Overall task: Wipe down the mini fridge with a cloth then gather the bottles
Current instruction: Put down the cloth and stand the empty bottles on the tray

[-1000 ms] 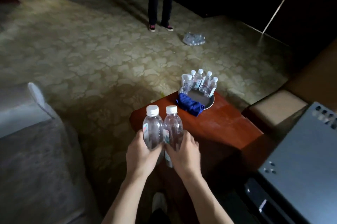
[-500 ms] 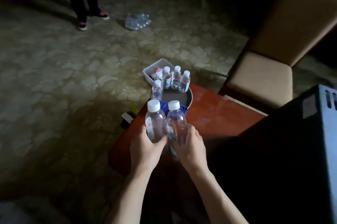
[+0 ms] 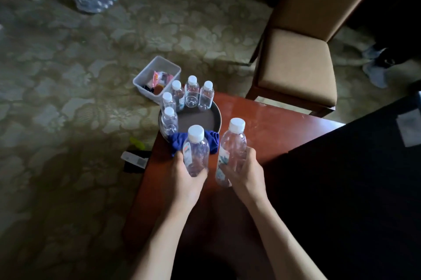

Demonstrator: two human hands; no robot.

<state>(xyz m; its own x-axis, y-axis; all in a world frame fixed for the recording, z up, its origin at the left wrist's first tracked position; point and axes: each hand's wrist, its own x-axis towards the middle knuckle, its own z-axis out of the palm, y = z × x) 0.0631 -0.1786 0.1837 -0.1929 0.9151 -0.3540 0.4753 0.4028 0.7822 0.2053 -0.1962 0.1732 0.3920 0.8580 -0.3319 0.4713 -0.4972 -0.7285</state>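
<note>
I am looking down at a small red-brown wooden table (image 3: 268, 134) in a dim room. My left hand (image 3: 184, 177) has its fingers curled round one clear water bottle (image 3: 196, 152), and my right hand (image 3: 245, 170) grips a second bottle (image 3: 231, 150) the same way; both bottles have white caps and are held above the near part of the table, slightly apart.

At the table's far left corner sits a round dark tray (image 3: 200, 118). Five more capped bottles (image 3: 191, 92) stand along its far and left rim. A crumpled blue cloth (image 3: 180, 140) lies on the tray's near edge, untouched.

I judge the wiping finished, since the cloth is set down, and the gathering well along: five bottles are on the tray and these two come next. The mini fridge (image 3: 355, 188) seems to be the dark mass on the right, but I cannot tell for certain.

The tray's middle and right side are open. The tray overhangs the corner, with a plastic bin (image 3: 145, 79) on the carpet beyond, so bottles set too far left could tip off. A tan chair (image 3: 298, 61) stands at the far right.
</note>
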